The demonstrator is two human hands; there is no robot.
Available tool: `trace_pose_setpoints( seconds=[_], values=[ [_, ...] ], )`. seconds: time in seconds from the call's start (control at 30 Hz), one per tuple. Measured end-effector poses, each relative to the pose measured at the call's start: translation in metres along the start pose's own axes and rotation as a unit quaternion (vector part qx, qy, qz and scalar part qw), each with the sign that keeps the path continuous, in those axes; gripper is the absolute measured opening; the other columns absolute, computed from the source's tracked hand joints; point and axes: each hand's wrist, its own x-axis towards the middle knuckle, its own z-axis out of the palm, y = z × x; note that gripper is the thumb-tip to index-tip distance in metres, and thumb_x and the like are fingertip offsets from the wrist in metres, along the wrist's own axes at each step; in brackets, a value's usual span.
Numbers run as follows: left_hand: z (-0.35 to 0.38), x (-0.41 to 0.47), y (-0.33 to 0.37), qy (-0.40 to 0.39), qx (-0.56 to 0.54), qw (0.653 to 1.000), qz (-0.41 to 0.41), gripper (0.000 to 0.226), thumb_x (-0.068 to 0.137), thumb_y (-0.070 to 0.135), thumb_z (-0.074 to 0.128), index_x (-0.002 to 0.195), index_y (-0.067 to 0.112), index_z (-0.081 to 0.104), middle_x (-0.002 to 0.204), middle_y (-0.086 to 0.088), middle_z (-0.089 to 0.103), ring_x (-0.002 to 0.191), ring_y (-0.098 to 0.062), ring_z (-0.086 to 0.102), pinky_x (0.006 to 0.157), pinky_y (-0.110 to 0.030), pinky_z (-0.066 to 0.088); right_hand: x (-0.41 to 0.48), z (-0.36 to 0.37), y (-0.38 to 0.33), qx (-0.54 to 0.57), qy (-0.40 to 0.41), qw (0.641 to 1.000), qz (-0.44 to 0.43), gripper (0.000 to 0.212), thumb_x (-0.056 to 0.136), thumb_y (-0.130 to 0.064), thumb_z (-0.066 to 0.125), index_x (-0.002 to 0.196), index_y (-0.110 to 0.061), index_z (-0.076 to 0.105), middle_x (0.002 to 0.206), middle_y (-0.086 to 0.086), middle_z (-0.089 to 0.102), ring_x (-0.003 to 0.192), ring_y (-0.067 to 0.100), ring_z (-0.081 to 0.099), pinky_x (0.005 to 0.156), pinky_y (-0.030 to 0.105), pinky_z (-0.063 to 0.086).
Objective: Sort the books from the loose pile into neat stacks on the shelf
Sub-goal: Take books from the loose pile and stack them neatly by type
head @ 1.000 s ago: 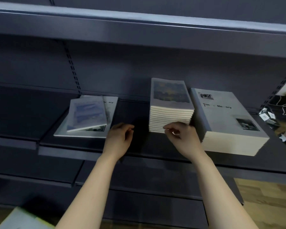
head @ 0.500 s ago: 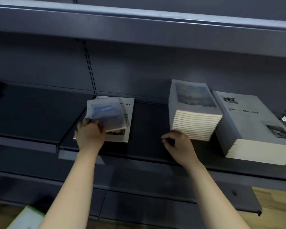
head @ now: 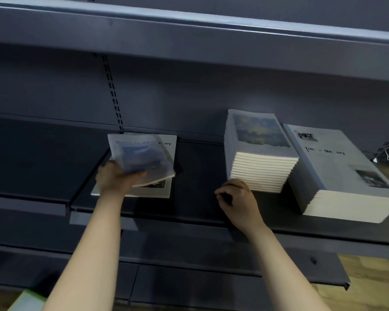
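The left hand [head: 115,178] grips a small blue-covered book [head: 142,158] by its near corner, holding it tilted and blurred just above a larger white book [head: 166,190] that lies flat on the dark metal shelf [head: 195,167]; the right hand [head: 238,202] rests loosely curled and holding nothing on the shelf, touching the front of the small-book stack [head: 259,158]; just beside that, to the right, sits a stack of large "Time & Memory" books [head: 337,173].
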Motion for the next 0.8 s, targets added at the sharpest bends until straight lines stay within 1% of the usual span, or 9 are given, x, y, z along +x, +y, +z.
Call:
trace_pose_setpoints(
  seconds=[0.1, 0.2, 0.27, 0.33, 0.4, 0.47, 0.57, 0.7, 0.8],
  values=[
    [-0.001, -0.013, 0.007, 0.032, -0.186, 0.982, 0.009, 0.048, 0.089, 0.037, 0.061, 0.124, 0.008, 0.046, 0.113, -0.011, 0.061, 0.098, -0.031, 0.058, 0.077, -0.038, 0.045, 0.000, -0.002, 0.000, 0.007, -0.007, 1.000, 0.001, 0.016, 0.082, -0.011, 0.067, 0.091, -0.021, 0.073, 0.095, -0.009, 0.060, 0.100, 0.011, 0.052, 0.084, 0.002, 0.030],
    [-0.002, -0.030, 0.014, 0.032, -0.334, 0.939, 0.070, 0.029, 0.096, 0.036, 0.050, 0.120, 0.021, 0.044, 0.097, 0.007, 0.061, 0.089, -0.020, 0.062, 0.077, -0.049, 0.054, -0.001, -0.007, -0.002, 0.032, -0.016, 0.999, 0.002, 0.016, 0.084, -0.013, 0.066, 0.093, -0.024, 0.072, 0.096, -0.011, 0.061, 0.098, 0.008, 0.054, 0.086, 0.006, 0.035],
    [-0.004, -0.042, 0.025, 0.030, -0.385, 0.916, 0.111, 0.019, 0.098, 0.032, 0.049, 0.115, 0.024, 0.045, 0.093, 0.012, 0.063, 0.083, -0.010, 0.063, 0.072, -0.038, 0.055, -0.003, -0.013, -0.004, 0.065, -0.013, 0.998, -0.001, 0.015, 0.085, -0.014, 0.065, 0.096, -0.023, 0.071, 0.096, -0.010, 0.062, 0.094, 0.006, 0.057, 0.084, 0.016, 0.044],
    [-0.009, -0.054, 0.043, 0.016, -0.447, 0.884, 0.133, 0.012, 0.100, 0.024, 0.047, 0.112, 0.026, 0.046, 0.089, 0.011, 0.065, 0.078, -0.004, 0.063, 0.062, -0.021, 0.052, -0.003, -0.023, -0.010, 0.104, -0.002, 0.994, 0.009, 0.015, 0.087, -0.018, 0.065, 0.101, -0.022, 0.070, 0.097, -0.010, 0.064, 0.091, 0.003, 0.060, 0.079, 0.015, 0.046],
    [-0.013, -0.064, 0.062, -0.001, -0.492, 0.858, 0.147, 0.013, 0.100, 0.020, 0.047, 0.113, 0.022, 0.046, 0.084, 0.014, 0.069, 0.075, 0.000, 0.064, 0.059, -0.017, 0.051, -0.002, -0.034, -0.016, 0.165, 0.006, 0.986, 0.040, 0.017, 0.092, -0.025, 0.060, 0.106, -0.022, 0.068, 0.099, -0.011, 0.065, 0.092, 0.000, 0.062, 0.078, 0.011, 0.046],
    [-0.013, -0.071, 0.079, -0.018, -0.518, 0.841, 0.154, 0.017, 0.099, 0.020, 0.047, 0.116, 0.019, 0.046, 0.084, 0.016, 0.070, 0.077, 0.000, 0.065, 0.063, -0.018, 0.051, 0.000, -0.045, -0.022, 0.243, 0.018, 0.967, 0.072, 0.028, 0.098, -0.039, 0.046, 0.111, -0.023, 0.065, 0.100, -0.010, 0.068, 0.092, 0.003, 0.064, 0.082, 0.020, 0.050],
    [-0.004, -0.086, 0.105, -0.042, -0.517, 0.837, 0.177, 0.014, 0.099, 0.022, 0.048, 0.113, 0.021, 0.047, 0.084, 0.016, 0.070, 0.079, -0.001, 0.066, 0.065, -0.019, 0.051, 0.002, -0.066, -0.026, 0.374, 0.046, 0.920, 0.111, 0.043, 0.097, -0.047, 0.033, 0.115, -0.019, 0.062, 0.098, 0.004, 0.070, 0.086, 0.019, 0.069, 0.077, 0.037, 0.057],
    [0.016, -0.107, 0.133, -0.067, -0.489, 0.844, 0.210, 0.015, 0.098, 0.029, 0.049, 0.113, 0.026, 0.048, 0.093, 0.011, 0.068, 0.083, -0.001, 0.065, 0.068, -0.018, 0.050, 0.004, -0.097, -0.027, 0.421, 0.052, 0.895, 0.139, 0.019, 0.099, -0.029, 0.048, 0.113, -0.024, 0.060, 0.102, 0.000, 0.070, 0.091, 0.022, 0.069, 0.067, 0.033, 0.059],
    [0.034, -0.121, 0.149, -0.098, -0.475, 0.844, 0.228, 0.014, 0.097, 0.035, 0.049, 0.111, 0.037, 0.047, 0.102, 0.017, 0.063, 0.090, 0.003, 0.062, 0.072, -0.016, 0.049, 0.002, -0.115, -0.013, 0.467, 0.054, 0.866, 0.168, 0.024, 0.097, -0.013, 0.051, 0.121, -0.015, 0.053, 0.107, 0.008, 0.068, 0.088, 0.029, 0.070, 0.063, 0.032, 0.058]
  ],
)
